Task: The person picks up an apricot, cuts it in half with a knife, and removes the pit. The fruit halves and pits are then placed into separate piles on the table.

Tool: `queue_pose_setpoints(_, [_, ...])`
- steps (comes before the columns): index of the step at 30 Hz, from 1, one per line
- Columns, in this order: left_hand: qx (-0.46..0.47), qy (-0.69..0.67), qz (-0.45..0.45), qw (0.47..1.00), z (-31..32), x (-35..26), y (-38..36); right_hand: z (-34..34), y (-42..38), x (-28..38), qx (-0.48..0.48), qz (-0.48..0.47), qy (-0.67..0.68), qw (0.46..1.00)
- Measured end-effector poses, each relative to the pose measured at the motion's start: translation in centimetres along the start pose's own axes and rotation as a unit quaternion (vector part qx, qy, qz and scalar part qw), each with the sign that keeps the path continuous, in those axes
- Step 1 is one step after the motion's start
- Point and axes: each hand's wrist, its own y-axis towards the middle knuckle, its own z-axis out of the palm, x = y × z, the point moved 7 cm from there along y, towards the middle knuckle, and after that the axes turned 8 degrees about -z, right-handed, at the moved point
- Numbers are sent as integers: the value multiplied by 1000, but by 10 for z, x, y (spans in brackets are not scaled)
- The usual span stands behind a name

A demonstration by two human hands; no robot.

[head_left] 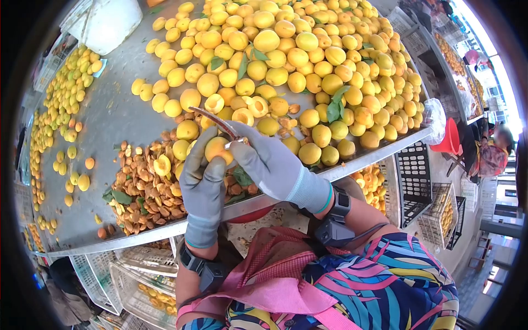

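Observation:
My left hand, in a grey glove, has its fingers and thumb closed around a yellow-orange apricot. Against that fruit's right side is my right hand, also gloved, gripping a knife with a thin curved blade that points up and left. Part of the knife is hidden by the fingers. Just beyond the hands lie opened apricot halves among whole ones. Brown apricot pits are heaped on the metal table to the left of my left hand, with a few leaves mixed in.
A large pile of whole apricots covers the table's far side. More fruit lies along the left. A white bucket stands at the back left. Crates sit below the raised metal rim. Another person is at far right.

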Motion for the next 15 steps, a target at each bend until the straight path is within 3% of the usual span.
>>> queue_pose_setpoints(2, [4,-38,-13,999,3,1,-1,5,-2,-3,60,79,-1,995])
queue_pose_setpoints(8, [1,-105,-51,993,1,11,-2,10,0,-14,45,78,104,990])
queue_pose_setpoints(9, [-6,-53,-23,998,-3,11,0,8,-1,-13,43,78,104,991])
queue_pose_setpoints(11, [-12,0,5,1000,-6,6,2,15,-11,-20,63,239,234,940])
queue_pose_setpoints(13, [-42,139,27,989,-8,-1,0,23,-10,-31,29,211,258,942])
queue_pose_setpoints(15, [-44,159,34,986,-6,-3,1,32,-9,-41,-5,186,281,942])
